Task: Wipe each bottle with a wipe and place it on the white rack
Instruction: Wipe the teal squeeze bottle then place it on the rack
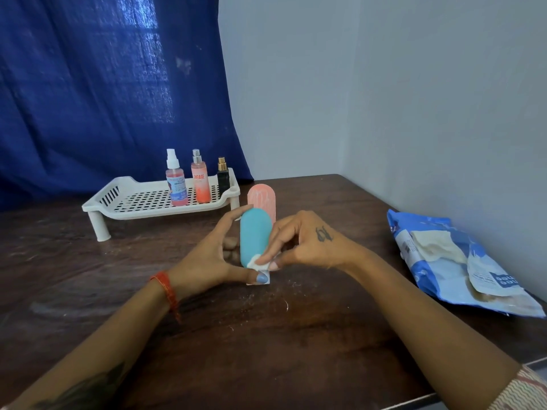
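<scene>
Both hands (260, 250) hold the teal bottle (255, 235) between them.

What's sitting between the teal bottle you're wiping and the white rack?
In the head view, a pink bottle stands upright just behind the teal bottle, between it and the white rack. Nothing else lies there.

A dark wooden desk (266, 335) meets pale grey walls (384, 84); beyond the hands, left, hangs a backlit blue curtain (103, 84).
</scene>
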The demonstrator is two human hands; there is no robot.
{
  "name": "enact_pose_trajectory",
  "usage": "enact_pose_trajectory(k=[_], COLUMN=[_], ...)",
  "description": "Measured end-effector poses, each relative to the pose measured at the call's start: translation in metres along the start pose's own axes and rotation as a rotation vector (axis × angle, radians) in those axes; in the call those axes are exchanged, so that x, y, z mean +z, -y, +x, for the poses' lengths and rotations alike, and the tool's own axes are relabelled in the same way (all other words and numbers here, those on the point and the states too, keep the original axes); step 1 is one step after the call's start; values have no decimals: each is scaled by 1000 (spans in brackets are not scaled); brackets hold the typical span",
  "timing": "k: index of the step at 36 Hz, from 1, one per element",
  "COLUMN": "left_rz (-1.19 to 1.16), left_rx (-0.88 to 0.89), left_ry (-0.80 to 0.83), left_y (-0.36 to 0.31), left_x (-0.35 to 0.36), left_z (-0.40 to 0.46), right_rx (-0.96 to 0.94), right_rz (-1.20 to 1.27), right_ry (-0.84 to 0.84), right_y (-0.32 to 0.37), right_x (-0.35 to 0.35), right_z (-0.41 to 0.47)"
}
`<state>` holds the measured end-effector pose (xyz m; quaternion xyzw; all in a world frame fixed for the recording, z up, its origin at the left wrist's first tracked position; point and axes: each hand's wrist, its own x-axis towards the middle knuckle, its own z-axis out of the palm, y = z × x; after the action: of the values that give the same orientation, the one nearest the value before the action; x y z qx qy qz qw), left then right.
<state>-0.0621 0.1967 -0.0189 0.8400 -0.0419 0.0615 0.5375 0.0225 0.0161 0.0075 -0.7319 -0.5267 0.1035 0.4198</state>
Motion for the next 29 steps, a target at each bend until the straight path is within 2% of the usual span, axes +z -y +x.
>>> enact_pose_trajectory(k=[2, 4, 10, 13, 16, 25, 29], left_rz=[-1, -8, -13, -3, -11, -11, -10], left_rx=[0, 1, 24, 41, 48, 45, 54], left_ry=[-2, -3, -8, -9, -15, -14, -13], left_y=[1, 1, 0, -1, -2, -3, -4], left_x=[-1, -2, 0, 1, 2, 3, 3], left_z=[0, 0, -1, -2, -2, -3, -3], right_rx=[13, -26, -175, -211, -190, -81, -78], right_rz=[-13, -41, -210, -299, -296, -125, -134], right_ry=[10, -49, -490, -606, -552, -90, -66], right_y=[0, 0, -9, -15, -14, 0, 2], right_x=[0, 3, 12, 13, 14, 12, 11], right_z=[-1, 0, 8, 11, 11, 5, 3])
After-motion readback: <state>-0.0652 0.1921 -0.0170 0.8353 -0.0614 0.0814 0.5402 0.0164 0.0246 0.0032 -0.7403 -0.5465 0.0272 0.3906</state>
